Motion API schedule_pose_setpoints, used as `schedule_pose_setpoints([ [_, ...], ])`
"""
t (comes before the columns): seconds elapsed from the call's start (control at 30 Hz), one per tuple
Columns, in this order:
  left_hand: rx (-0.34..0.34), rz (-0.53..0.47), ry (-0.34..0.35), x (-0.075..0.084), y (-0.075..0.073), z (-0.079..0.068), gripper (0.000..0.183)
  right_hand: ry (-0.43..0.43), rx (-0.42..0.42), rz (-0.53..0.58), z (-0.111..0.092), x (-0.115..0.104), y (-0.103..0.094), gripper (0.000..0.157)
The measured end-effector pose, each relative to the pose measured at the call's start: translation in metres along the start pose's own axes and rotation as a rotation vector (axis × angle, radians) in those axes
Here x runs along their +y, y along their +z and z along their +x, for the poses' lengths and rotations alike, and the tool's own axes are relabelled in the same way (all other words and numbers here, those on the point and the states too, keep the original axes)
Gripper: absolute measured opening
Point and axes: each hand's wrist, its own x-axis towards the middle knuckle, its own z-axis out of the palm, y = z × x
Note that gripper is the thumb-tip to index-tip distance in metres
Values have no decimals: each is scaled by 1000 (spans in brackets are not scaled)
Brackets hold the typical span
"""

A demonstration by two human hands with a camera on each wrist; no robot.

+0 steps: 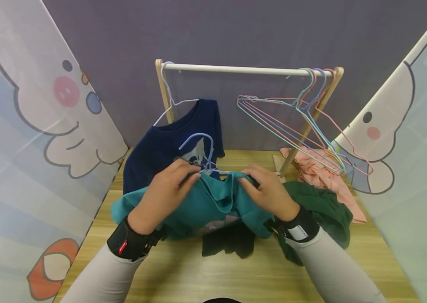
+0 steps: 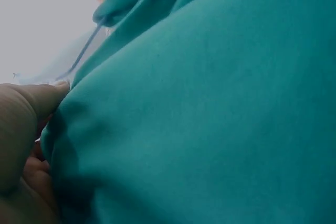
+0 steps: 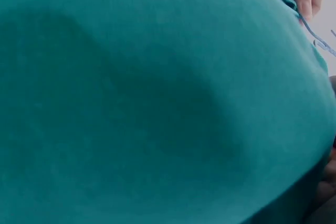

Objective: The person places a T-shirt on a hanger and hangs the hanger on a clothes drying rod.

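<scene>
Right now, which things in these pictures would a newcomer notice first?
Probably the bright teal fabric shirt in the middle, with the left hand and right hand pinching its neckline beside a pale blue hanger. Behind it, a navy blue fabric shirt hangs at the left end of a white rail. Several thin pastel hangers crowd the rail's right end.

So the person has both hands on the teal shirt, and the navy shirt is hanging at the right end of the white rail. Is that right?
Not quite: the head view shows the navy shirt hanging at the left end of the white rail. The left hand and right hand are indeed on the teal shirt.
</scene>
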Motion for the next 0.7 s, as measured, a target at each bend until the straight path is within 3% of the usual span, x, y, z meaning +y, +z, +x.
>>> schedule_pose_setpoints([
  [0.27, -36, 46, -6, -13, -12, -2, 23, 48, 43, -32, 1, 9, -14, 14],
  [0.5, -106, 67, -53, -31, -19, -6, 29, 102, 57, -68, 2, 18, -27, 14],
  [0.7, -79, 97, -63, -44, -23, -13, 26, 107, 96, -90, 2, 26, -38, 14],
])
